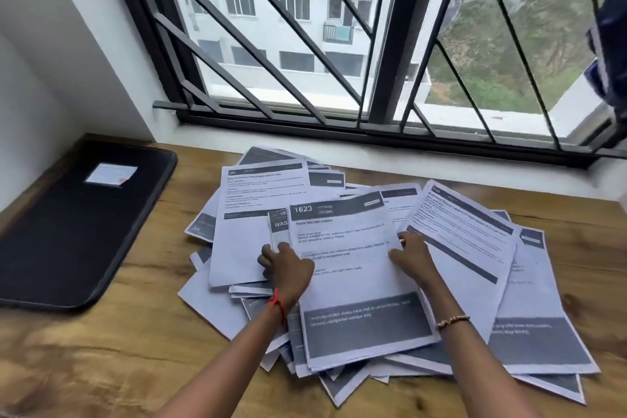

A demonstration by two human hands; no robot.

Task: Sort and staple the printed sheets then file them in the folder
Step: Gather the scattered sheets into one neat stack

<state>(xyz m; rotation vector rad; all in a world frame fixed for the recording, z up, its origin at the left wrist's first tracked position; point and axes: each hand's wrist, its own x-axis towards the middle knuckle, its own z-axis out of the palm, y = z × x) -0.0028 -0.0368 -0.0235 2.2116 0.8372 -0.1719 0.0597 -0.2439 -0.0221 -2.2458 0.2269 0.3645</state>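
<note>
A loose heap of printed sheets [475, 275] with dark header and footer bands is spread over the middle of the wooden table [118, 349]. On top lies a sheet numbered 1623 [349, 265]. My left hand [283, 268] grips this top sheet at its left edge, fingers curled over the paper. My right hand [412, 256] holds its right edge, fingers tucked under the neighbouring sheet. A black folder [68, 234] with a white label lies shut at the far left of the table. No stapler is in view.
A barred window [339, 44] runs along the back behind a white sill [441, 166]. A white wall closes the left side. Something dark blue [610, 44] hangs at the right edge. Bare wood shows in front of the heap and between heap and folder.
</note>
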